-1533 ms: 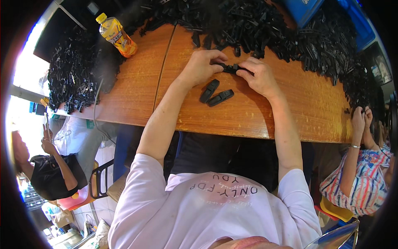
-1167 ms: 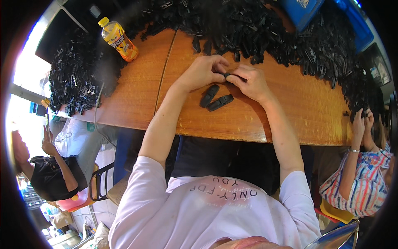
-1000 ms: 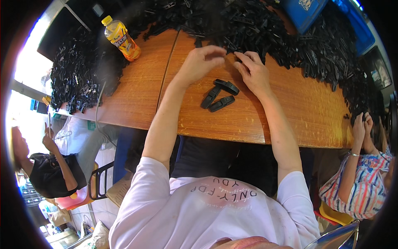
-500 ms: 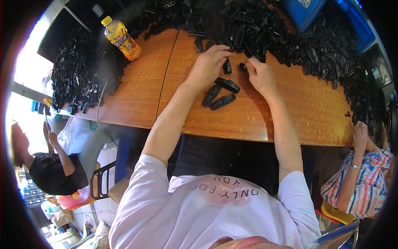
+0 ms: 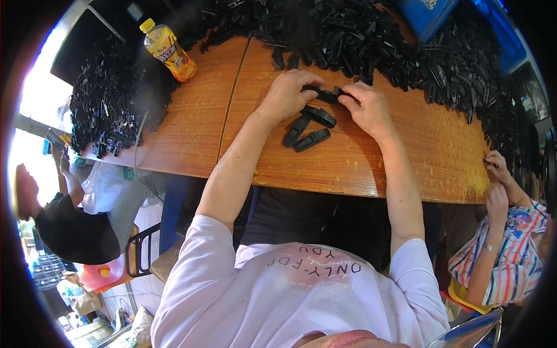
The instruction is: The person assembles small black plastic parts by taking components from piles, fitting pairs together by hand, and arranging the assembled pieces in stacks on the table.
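Between my hands, an elongated black plastic part (image 5: 324,94) is gripped at its left end by my left hand (image 5: 288,94), fingers closed. My right hand (image 5: 365,106) pinches a small black piece (image 5: 339,91) against the part's right end; whether the two are joined I cannot tell. Just below lie three similar black parts on the wooden table: one slanted (image 5: 319,116), one at the left (image 5: 296,130) and one nearest me (image 5: 312,140).
A large heap of black plastic parts (image 5: 348,43) covers the table's far side, with another heap (image 5: 110,98) at left. A drink bottle (image 5: 168,51) stands beside it. Blue bins (image 5: 426,17) are at far right. One person sits at each side, the right one handling something small.
My left hand has lifted the black part off the table and turned it sideways. My hands have come together at it. The right-hand person's hand has moved onto the table edge.
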`<control>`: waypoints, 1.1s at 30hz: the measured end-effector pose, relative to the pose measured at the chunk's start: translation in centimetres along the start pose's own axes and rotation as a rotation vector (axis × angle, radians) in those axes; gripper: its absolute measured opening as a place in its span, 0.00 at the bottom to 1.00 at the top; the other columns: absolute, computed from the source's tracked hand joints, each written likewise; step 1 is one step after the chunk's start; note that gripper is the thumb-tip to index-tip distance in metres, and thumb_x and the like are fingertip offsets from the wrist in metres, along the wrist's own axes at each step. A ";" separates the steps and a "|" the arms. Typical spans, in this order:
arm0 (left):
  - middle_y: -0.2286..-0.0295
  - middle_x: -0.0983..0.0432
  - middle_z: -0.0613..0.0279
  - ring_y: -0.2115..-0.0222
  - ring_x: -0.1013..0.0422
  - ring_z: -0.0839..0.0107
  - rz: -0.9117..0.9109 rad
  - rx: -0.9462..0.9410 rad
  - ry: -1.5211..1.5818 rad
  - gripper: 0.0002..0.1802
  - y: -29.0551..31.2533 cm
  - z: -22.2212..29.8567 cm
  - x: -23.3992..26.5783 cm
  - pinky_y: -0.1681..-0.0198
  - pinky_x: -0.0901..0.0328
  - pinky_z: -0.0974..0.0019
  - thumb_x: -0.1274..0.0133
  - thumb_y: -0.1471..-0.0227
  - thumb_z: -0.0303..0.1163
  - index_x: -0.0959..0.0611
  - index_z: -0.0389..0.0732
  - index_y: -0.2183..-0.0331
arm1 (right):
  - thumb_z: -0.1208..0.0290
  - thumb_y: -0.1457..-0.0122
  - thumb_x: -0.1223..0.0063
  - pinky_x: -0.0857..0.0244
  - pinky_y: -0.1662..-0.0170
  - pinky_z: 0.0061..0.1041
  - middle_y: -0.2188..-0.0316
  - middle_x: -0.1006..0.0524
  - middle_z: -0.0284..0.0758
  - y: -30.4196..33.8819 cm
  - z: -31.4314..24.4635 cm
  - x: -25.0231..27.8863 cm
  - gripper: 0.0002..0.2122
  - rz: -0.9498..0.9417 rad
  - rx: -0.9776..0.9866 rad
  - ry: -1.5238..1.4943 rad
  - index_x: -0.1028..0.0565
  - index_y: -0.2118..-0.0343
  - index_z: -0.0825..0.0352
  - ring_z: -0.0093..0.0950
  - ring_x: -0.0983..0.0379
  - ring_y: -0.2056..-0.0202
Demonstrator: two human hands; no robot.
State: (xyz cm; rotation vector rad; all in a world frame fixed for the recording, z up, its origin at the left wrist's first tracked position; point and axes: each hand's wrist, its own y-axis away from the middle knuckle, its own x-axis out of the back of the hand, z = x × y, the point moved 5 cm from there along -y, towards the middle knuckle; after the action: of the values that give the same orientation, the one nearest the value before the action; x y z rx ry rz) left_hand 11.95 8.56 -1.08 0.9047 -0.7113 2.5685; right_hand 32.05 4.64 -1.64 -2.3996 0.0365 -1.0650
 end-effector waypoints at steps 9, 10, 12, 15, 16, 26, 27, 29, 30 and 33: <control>0.58 0.16 0.53 0.57 0.20 0.65 -0.034 0.125 0.156 0.17 -0.1 -0.2 -0.2 0.53 0.24 0.65 0.37 0.48 0.19 0.13 0.35 0.54 | 0.73 0.45 0.34 0.30 0.60 0.40 0.69 0.20 0.42 -0.6 -0.9 -0.3 0.05 -0.092 0.150 0.040 0.17 0.68 0.68 0.45 0.23 0.63; 0.58 0.16 0.53 0.57 0.19 0.65 -0.075 0.132 0.192 0.18 -0.2 0.0 -0.5 0.53 0.24 0.65 0.37 0.48 0.19 0.13 0.35 0.53 | 0.73 0.45 0.34 0.30 0.60 0.40 0.69 0.20 0.42 -0.7 -0.9 -0.6 0.05 -0.093 0.155 0.038 0.17 0.68 0.68 0.45 0.23 0.63; 0.58 0.16 0.53 0.57 0.19 0.65 -0.108 0.137 0.223 0.19 -0.2 0.4 -0.6 0.53 0.24 0.65 0.37 0.49 0.18 0.13 0.35 0.53 | 0.74 0.47 0.34 0.30 0.61 0.40 0.70 0.21 0.41 -1.0 -1.5 -1.4 0.04 -0.067 0.264 0.147 0.19 0.71 0.68 0.45 0.23 0.64; 0.58 0.16 0.53 0.56 0.20 0.66 -0.126 0.162 0.202 0.22 -0.1 0.3 -0.2 0.53 0.24 0.65 0.36 0.50 0.20 0.14 0.37 0.50 | 0.73 0.48 0.33 0.30 0.62 0.39 0.71 0.22 0.40 -0.4 -1.8 -1.4 0.05 -0.012 0.245 0.038 0.19 0.72 0.68 0.44 0.23 0.64; 0.59 0.15 0.54 0.56 0.20 0.66 -0.186 0.151 0.231 0.24 0.0 0.3 0.0 0.52 0.25 0.64 0.34 0.51 0.22 0.14 0.36 0.50 | 0.73 0.48 0.33 0.30 0.62 0.39 0.71 0.22 0.40 -0.2 -2.1 -1.2 0.05 -0.012 0.251 0.037 0.19 0.72 0.68 0.44 0.23 0.64; 0.41 0.25 0.58 0.38 0.34 0.54 0.225 -0.107 -0.519 0.24 -0.5 -3.8 2.7 0.34 0.40 0.54 0.44 0.41 0.27 0.19 0.42 0.43 | 0.68 0.41 0.34 0.28 0.62 0.34 0.69 0.18 0.39 -0.4 -2.9 -0.7 0.07 -0.147 0.147 -0.117 0.16 0.66 0.67 0.39 0.20 0.66; 0.41 0.25 0.58 0.38 0.34 0.54 0.219 -0.112 -0.509 0.24 -0.9 -3.8 2.2 0.34 0.40 0.54 0.44 0.41 0.27 0.19 0.42 0.43 | 0.66 0.39 0.36 0.27 0.61 0.36 0.68 0.17 0.40 -0.6 -1.5 -0.2 0.08 -0.140 0.070 -0.189 0.16 0.65 0.65 0.41 0.20 0.64; 0.42 0.23 0.59 0.39 0.33 0.55 0.145 -0.139 -0.485 0.23 -1.5 -3.3 1.6 0.36 0.38 0.55 0.43 0.41 0.26 0.18 0.41 0.44 | 0.64 0.36 0.38 0.25 0.59 0.37 0.64 0.16 0.40 -0.7 1.7 2.2 0.09 0.140 -0.035 0.086 0.16 0.59 0.63 0.41 0.19 0.61; 0.42 0.23 0.59 0.39 0.33 0.55 0.141 -0.138 -0.485 0.23 -1.5 -2.9 1.6 0.36 0.38 0.55 0.43 0.41 0.26 0.18 0.41 0.44 | 0.64 0.36 0.38 0.25 0.59 0.39 0.61 0.17 0.40 -0.8 2.6 2.7 0.10 0.205 -0.097 0.246 0.17 0.57 0.63 0.41 0.19 0.60; 0.44 0.22 0.59 0.39 0.33 0.56 0.031 -0.172 -0.428 0.20 -0.7 0.0 0.4 0.37 0.36 0.55 0.43 0.41 0.26 0.16 0.40 0.46 | 0.64 0.36 0.38 0.25 0.58 0.42 0.57 0.19 0.40 -0.5 3.9 3.0 0.11 0.237 -0.126 0.487 0.18 0.55 0.62 0.41 0.20 0.57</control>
State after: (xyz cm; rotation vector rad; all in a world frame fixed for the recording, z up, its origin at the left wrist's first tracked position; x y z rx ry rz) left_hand 11.99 9.18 -0.62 1.4099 -1.0499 2.3111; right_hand 36.77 6.09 -1.58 -2.1140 0.5551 -1.5352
